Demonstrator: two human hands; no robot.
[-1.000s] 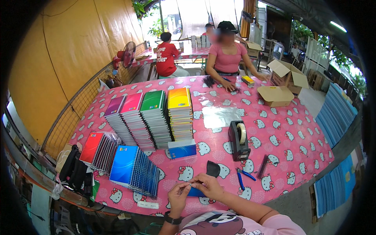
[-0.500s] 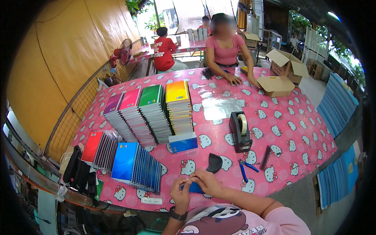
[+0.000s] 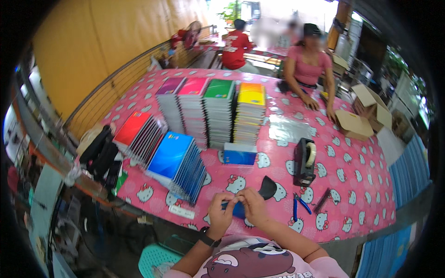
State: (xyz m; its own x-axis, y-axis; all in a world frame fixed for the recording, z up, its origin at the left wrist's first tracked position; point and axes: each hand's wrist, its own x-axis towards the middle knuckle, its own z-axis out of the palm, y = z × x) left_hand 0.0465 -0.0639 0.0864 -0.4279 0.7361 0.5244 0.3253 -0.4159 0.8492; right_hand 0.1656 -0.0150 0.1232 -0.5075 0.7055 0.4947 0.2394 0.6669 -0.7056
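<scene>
My left hand [image 3: 219,214] and my right hand [image 3: 254,209] meet at the near table edge, fingertips pinched together along one edge of a blue-covered notebook [image 3: 239,211]. Most of that notebook is hidden under my fingers, and so is the exact spot they pinch. Just beyond my right hand lies a curved black piece [image 3: 267,187]. Blue-handled cutting pliers [image 3: 300,206] rest to the right, with a dark spiral binding coil [image 3: 322,200] beside them. On the left stands a stack of blue spiral notebooks [image 3: 172,155].
Tall stacks of purple, pink, green [image 3: 219,89] and yellow notebooks [image 3: 251,94] rise ahead, red notebooks [image 3: 133,129] at left. A blue-and-white pad [image 3: 239,154], tape dispenser [image 3: 304,162] and clear plastic sheets [image 3: 289,128] lie on the table. A co-worker [image 3: 309,65] stands opposite near cardboard boxes [image 3: 354,124].
My view has swung left and tilted, so the table's things appear shifted right. Both hands stay pinched together on the notebook. The co-worker's hands remain on the table.
</scene>
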